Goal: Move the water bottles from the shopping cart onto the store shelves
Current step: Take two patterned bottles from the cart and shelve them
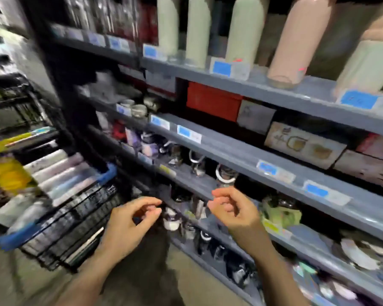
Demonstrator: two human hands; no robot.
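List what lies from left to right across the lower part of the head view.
Shopping cart with bottles → left hand → right hand → green item on the shelf → plates.

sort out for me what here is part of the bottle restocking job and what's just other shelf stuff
Part of the job:
- shopping cart
- bottles in the cart
- tall bottles on the top shelf
- top shelf
- left hand and right hand, both holding nothing

Just lying about:
- red box
- printed cartons
- glass jars
- plates
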